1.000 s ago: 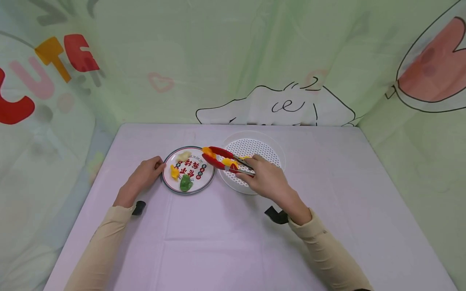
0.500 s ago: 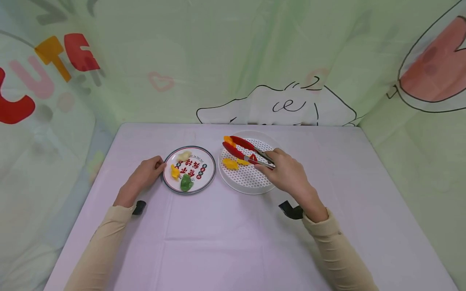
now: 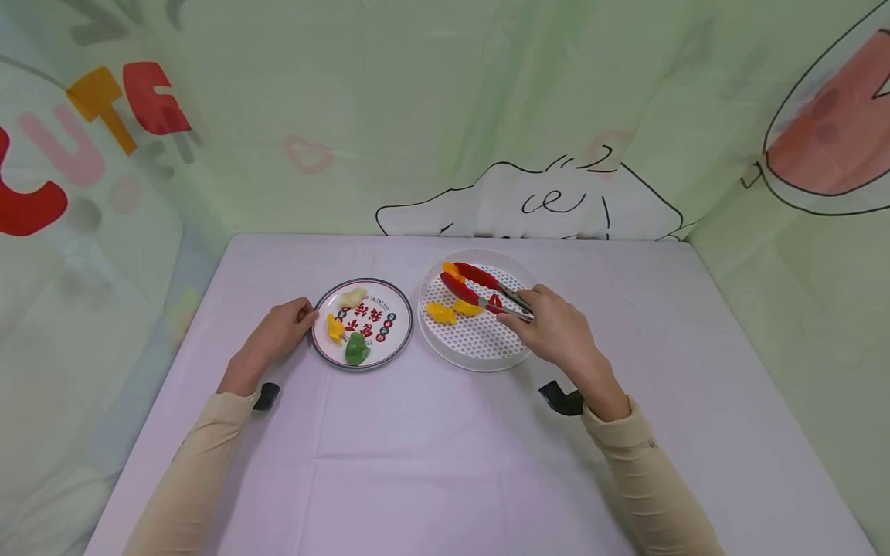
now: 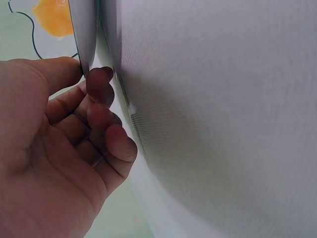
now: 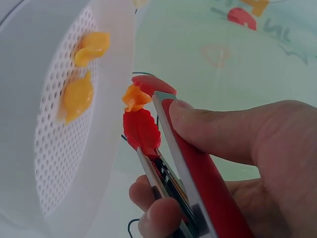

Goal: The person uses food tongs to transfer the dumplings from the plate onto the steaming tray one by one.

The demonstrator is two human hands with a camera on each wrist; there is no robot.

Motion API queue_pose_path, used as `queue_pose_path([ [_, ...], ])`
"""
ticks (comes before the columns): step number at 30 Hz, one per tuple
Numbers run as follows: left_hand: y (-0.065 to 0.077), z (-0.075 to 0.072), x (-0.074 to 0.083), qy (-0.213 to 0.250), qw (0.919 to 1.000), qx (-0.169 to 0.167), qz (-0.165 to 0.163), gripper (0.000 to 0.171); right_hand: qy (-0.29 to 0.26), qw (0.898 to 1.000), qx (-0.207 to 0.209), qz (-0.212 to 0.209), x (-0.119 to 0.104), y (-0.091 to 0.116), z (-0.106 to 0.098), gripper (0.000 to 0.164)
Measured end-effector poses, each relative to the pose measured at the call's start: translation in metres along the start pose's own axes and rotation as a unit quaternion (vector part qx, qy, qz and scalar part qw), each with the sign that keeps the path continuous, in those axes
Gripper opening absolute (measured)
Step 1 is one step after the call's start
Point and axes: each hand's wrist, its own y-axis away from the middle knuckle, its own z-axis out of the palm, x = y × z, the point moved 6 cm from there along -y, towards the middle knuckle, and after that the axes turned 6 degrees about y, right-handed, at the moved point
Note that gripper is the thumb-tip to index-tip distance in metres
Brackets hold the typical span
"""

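My left hand (image 3: 278, 332) pinches the near-left rim of a round white plate (image 3: 362, 368); in the left wrist view the thumb lies on the plate's face, with fingertips behind its edge. A cream piece (image 3: 351, 298), a yellow piece (image 3: 335, 328) and a green piece (image 3: 357, 350), all dumpling-like, lie on it. My right hand (image 3: 556, 324) grips red-tipped metal tongs (image 5: 142, 131). Between their tips sits an orange dumpling-like piece (image 5: 134, 98), held over a white perforated tray (image 3: 480, 340). On that tray lie two yellow pieces (image 3: 441, 313) (image 3: 468, 308), side by side.
Plate and tray stand close together near the back of a table with a pale lilac cloth (image 3: 410, 479). A printed pale green curtain (image 3: 445, 116) rises behind the back edge and along both sides. Black mounts (image 3: 562, 399) stick out at the wrists.
The right hand has drawn the tongs and the orange piece from the plate's right edge rightward over the perforated tray. The left hand stays at the plate's rim.
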Motion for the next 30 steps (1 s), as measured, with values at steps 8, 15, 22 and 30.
queue_pose_path([
  [8,0.001,-0.001,0.002,0.0,1.0,-0.005,-0.004,0.025,-0.001,1.0,-0.016,0.017,0.014,-0.008,0.007,0.059],
  [15,0.003,-0.002,0.004,0.005,1.0,-0.005,0.002,0.023,-0.003,0.999,-0.025,0.03,0.022,-0.014,0.015,0.057],
  [22,0.004,-0.001,0.004,0.004,1.0,-0.004,0.001,0.023,-0.003,0.999,-0.029,0.04,0.027,-0.017,0.018,0.053],
  [30,0.004,-0.002,0.005,0.003,1.0,-0.004,0.004,0.023,-0.005,0.998,-0.032,0.045,0.029,-0.018,0.02,0.058],
])
